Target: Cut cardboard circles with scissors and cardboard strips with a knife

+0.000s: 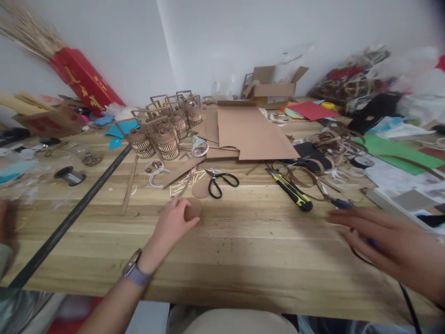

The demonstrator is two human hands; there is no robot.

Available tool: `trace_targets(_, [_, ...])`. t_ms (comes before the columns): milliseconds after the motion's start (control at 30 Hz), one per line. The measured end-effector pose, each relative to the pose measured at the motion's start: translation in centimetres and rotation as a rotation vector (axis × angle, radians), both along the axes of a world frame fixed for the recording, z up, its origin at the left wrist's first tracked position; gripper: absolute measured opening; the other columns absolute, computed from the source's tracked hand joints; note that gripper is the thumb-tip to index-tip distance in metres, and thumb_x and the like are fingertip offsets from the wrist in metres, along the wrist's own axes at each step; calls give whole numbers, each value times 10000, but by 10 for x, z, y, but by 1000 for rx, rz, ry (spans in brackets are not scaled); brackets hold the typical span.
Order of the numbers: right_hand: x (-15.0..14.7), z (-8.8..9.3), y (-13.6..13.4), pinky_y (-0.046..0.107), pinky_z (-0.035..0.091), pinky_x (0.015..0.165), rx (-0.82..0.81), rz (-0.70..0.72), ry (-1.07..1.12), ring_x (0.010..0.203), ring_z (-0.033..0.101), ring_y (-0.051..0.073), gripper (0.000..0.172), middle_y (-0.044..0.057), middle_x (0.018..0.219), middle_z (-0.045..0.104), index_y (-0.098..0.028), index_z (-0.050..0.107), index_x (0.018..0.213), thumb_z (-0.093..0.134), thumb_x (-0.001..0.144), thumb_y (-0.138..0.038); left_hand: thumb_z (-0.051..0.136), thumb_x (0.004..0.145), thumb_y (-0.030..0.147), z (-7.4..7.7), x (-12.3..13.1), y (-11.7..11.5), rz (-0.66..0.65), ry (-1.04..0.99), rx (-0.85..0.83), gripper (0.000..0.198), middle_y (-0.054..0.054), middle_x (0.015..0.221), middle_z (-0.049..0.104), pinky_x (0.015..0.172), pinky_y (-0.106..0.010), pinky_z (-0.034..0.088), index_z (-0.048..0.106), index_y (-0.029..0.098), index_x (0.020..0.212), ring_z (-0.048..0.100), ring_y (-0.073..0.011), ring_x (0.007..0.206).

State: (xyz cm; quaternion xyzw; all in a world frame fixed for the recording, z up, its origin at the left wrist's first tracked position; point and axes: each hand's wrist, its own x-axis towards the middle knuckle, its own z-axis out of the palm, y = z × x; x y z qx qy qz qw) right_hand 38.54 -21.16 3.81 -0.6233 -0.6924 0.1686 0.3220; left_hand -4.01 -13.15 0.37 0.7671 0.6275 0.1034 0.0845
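Observation:
My left hand [175,220], with a watch on its wrist, pinches a round cardboard disc [193,209] just above the tabletop. Right behind it lie another cardboard disc [203,188], short pale sticks [177,187] and black-handled scissors [222,179]. On the right, my right hand [392,241] is blurred, its fingers stretched out over a dark blue tool [342,203] with a black cord [408,301]. The hand hides most of that tool, so its kind is unclear. A yellow and black utility knife [292,191] lies left of this hand.
Small stick-sided lantern-like baskets [167,139] cluster at the back left beside cardboard sheets [255,132]. A black strip [76,211] crosses the wooden table [243,260]. A wire spool [69,176] stands left; brown strips [330,144] are heaped right. Another person's arm [5,232] shows at the left edge.

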Motion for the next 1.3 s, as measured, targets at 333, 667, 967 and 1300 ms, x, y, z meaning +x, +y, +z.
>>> trace_targets(333, [-203, -27, 162, 484, 530, 972, -235, 229, -559, 1129, 651, 273, 347, 115, 1263, 666, -156, 640, 1256, 658, 982, -368, 735, 779, 226, -8, 27, 84, -135, -2, -30, 206, -120, 1073, 685, 971, -444, 509, 629, 204, 954, 651, -324, 1070])
trace_targets(667, [-179, -31, 172, 411, 593, 843, -375, 163, -567, 969, 689, 209, 257, 75, 1170, 686, -166, 656, 1190, 639, 1005, -343, 750, 723, 303, -6, 33, 91, -167, 91, -77, 311, -150, 1088, 675, 957, -482, 493, 613, 190, 979, 608, -376, 1106])
trace_targets(967, [-153, -26, 148, 326, 490, 851, -287, 167, -557, 989, 691, 272, 172, 140, 1090, 724, -147, 692, 1082, 611, 970, -248, 752, 755, 283, -1, 37, 106, -294, 82, -110, 412, -157, 1263, 634, 1045, -461, 442, 597, 172, 1120, 565, -365, 1226])
trace_targets(1300, [-166, -38, 142, 453, 480, 899, -229, 167, -593, 1105, 619, 389, 281, 215, 1140, 704, -112, 697, 1129, 666, 941, -319, 794, 668, 266, -5, 39, 101, -270, 4, -153, 520, -189, 1240, 583, 1006, -473, 476, 615, 142, 1140, 574, -391, 1191])
